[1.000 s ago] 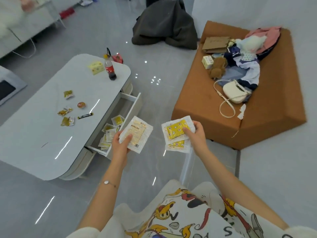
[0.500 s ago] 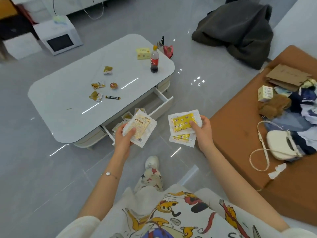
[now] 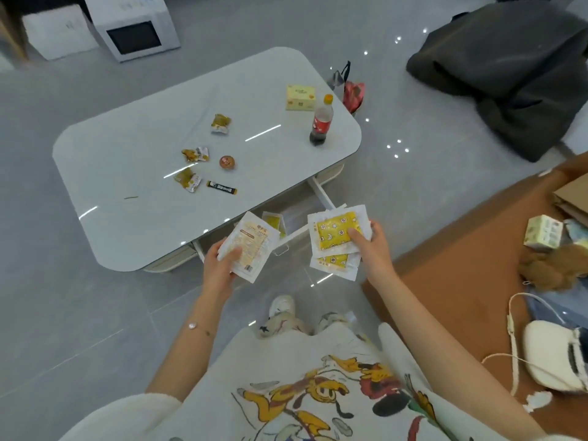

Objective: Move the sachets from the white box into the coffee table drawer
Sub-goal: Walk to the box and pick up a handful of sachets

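Head view: you face the coffee table, its drawer pulled open just beyond your hands.
Left hand: it grips one pale sachet, thumb across the printed face and fingers curled behind.
Right hand: it pinches a fanned stack of yellow sachets, thumb on the top one; at least two, maybe more.
Drawer contents: one yellow sachet shows inside; the rest is hidden behind what you hold.
Change: over the last second the table has swung from your left to straight ahead, and the drawer now lies right behind both loads. Your grips are unaltered.
Meaning: the carrying leg looks nearly done; what remains for these is lowering them over the opening and letting go.
Watch: the fanned stack is loosely aligned, so a lower sachet could slide out onto the floor.
White box: you cannot tell from here which object it is.
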Tool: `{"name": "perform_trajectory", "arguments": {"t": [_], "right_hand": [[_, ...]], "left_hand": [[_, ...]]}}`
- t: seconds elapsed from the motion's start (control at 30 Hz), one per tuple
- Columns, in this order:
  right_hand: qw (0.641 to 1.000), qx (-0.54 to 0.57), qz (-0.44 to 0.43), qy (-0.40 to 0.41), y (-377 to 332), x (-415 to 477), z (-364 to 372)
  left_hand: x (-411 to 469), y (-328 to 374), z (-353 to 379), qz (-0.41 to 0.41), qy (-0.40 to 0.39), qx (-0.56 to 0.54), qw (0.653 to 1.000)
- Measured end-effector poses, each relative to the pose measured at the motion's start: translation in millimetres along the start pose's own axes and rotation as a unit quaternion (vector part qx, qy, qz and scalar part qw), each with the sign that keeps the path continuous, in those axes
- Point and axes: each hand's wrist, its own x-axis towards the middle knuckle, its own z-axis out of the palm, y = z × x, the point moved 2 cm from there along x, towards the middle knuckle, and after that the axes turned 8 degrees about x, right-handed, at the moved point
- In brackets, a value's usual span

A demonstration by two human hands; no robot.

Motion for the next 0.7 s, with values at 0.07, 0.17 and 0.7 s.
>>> {"name": "perform_trajectory", "arguments": {"t": [0.07, 0.17, 0.7], "right_hand": [[1.0, -0.014, 0.021, -0.006, -0.2, 28.1, 14.6], [0.997, -0.053, 0.056, -0.03, 13.3, 73.8, 40.3], [0.973, -0.146, 0.16, -0.078, 284.3, 404.7, 153.6]], "left_hand": [[17.6, 1.5, 1.3, -0.008, 0.012, -0.016, 1.0], [51.0, -11.8, -2.4, -0.031, 0.04, -0.028, 0.998], [342.3, -223.5, -24.8, -0.119, 0.193, -0.049, 0.973]]}}
